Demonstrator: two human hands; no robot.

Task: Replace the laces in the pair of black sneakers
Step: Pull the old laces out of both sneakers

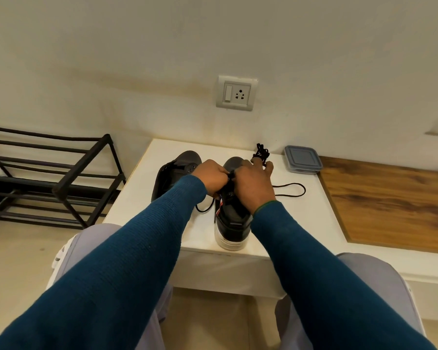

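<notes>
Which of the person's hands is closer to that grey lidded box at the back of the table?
The right hand. It rests on the nearer sneaker, just left of the box. The left hand lies farther left, beyond the right hand, between the two sneakers.

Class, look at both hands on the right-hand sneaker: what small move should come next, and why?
Probably draw the black lace further through the eyelet. Both the left hand and right hand pinch at the lacing area of the near sneaker, and slack lace loops loose on the white table on both sides.
</notes>
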